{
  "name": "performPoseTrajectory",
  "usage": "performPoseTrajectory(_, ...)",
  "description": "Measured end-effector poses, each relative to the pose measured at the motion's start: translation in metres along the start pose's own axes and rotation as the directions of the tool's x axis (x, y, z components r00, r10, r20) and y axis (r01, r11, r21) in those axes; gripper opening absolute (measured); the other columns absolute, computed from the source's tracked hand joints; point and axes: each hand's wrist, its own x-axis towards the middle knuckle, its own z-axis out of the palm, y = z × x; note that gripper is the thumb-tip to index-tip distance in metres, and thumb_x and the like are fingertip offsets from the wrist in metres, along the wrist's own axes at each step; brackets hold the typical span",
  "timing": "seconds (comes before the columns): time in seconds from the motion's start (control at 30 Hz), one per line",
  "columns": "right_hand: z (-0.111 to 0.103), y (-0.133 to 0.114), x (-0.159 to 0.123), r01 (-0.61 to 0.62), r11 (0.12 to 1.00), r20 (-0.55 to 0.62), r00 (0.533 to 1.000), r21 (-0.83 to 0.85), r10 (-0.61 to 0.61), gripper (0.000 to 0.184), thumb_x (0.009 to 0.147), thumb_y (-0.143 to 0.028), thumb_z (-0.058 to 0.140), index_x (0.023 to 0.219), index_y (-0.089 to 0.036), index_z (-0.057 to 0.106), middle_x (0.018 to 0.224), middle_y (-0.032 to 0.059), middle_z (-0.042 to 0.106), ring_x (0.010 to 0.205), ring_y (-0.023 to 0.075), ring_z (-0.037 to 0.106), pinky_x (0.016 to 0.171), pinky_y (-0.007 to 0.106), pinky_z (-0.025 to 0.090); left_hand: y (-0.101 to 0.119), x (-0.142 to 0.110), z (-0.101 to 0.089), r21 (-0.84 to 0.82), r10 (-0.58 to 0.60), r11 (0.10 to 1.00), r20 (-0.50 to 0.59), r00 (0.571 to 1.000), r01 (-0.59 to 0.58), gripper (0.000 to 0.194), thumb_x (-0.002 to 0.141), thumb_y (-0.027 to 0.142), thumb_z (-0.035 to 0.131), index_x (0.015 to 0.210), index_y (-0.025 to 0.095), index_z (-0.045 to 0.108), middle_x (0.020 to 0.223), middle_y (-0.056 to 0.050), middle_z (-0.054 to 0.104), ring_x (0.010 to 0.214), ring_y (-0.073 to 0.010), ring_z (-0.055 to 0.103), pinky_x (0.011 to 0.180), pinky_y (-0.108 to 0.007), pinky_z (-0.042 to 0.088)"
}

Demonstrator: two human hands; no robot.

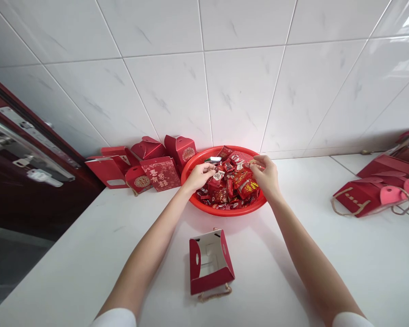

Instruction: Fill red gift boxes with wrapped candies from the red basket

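A red plastic basket (pixel 204 206) full of red-wrapped candies (pixel 231 186) stands on the white counter by the tiled wall. Both my hands reach into it. My left hand (pixel 199 175) is curled over the candies at the basket's left side, fingers pinched on a wrapped candy. My right hand (pixel 266 175) is at the right side, its fingers closed on a small candy near the rim. An open red gift box (pixel 209 263) with a white inside and a rope handle stands on the counter in front of the basket, between my forearms.
Several closed and flat red gift boxes (pixel 150 165) lie left of the basket against the wall. More flat red boxes with rope handles (pixel 375 193) lie at the right. A dark red door (pixel 23 168) stands at the left, beside the counter's edge.
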Motion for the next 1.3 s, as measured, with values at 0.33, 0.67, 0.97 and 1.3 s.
performPoseTrajectory(0.33, 0.018, -0.016, -0.021, 0.042, 0.997, 0.488, 0.87, 0.063, -0.067, 0.028, 0.075, -0.047, 0.08, 0.082, -0.021, 0.072, 0.083, 0.0065, 0.077, 0.081, 0.0252, 0.074, 0.077, 0.039, 0.06, 0.007, -0.005, 0.002, -0.065, 0.164, 0.986, 0.224, 0.961, -0.154, 0.044, 0.076, 0.053, 0.08, 0.1, 0.016, 0.077, 0.105, -0.01, 0.077, 0.103, -0.0266, 0.071, 0.093, -0.038, 0.054)
performPoseTrajectory(0.67, 0.017, -0.018, -0.02, -0.163, 0.948, 0.388, 0.92, 0.275, 0.046, 0.052, 0.058, -0.064, 0.09, 0.076, -0.021, 0.066, 0.073, 0.0055, 0.076, 0.07, 0.0256, 0.076, 0.074, 0.042, 0.065, 0.018, -0.013, 0.003, -0.091, 0.142, 0.989, 0.286, 0.948, -0.12, 0.057, 0.064, 0.058, 0.09, 0.1, 0.016, 0.081, 0.101, -0.009, 0.081, 0.106, -0.0312, 0.072, 0.096, -0.042, 0.055)
performPoseTrajectory(0.97, 0.015, -0.02, -0.02, -0.18, 0.939, 0.426, 0.904, 0.292, 0.04, 0.048, 0.056, -0.057, 0.092, 0.079, -0.021, 0.07, 0.077, 0.0043, 0.076, 0.074, 0.0238, 0.074, 0.077, 0.041, 0.063, 0.013, -0.013, 0.001, -0.123, 0.141, 0.986, 0.292, 0.946, -0.109, 0.048, 0.07, 0.058, 0.085, 0.09, 0.013, 0.081, 0.082, -0.007, 0.078, 0.082, -0.0243, 0.071, 0.079, -0.037, 0.057)
performPoseTrajectory(1.3, 0.012, -0.026, -0.023, -0.19, 0.955, 0.489, 0.87, 0.228, 0.057, 0.046, 0.056, -0.057, 0.092, 0.07, -0.02, 0.067, 0.07, 0.0014, 0.071, 0.067, 0.0175, 0.067, 0.068, 0.033, 0.057, 0.019, -0.016, 0.0, -0.14, 0.149, 0.983, 0.262, 0.953, -0.115, 0.045, 0.072, 0.054, 0.085, 0.091, 0.013, 0.082, 0.08, -0.007, 0.077, 0.076, -0.0212, 0.069, 0.075, -0.034, 0.057)
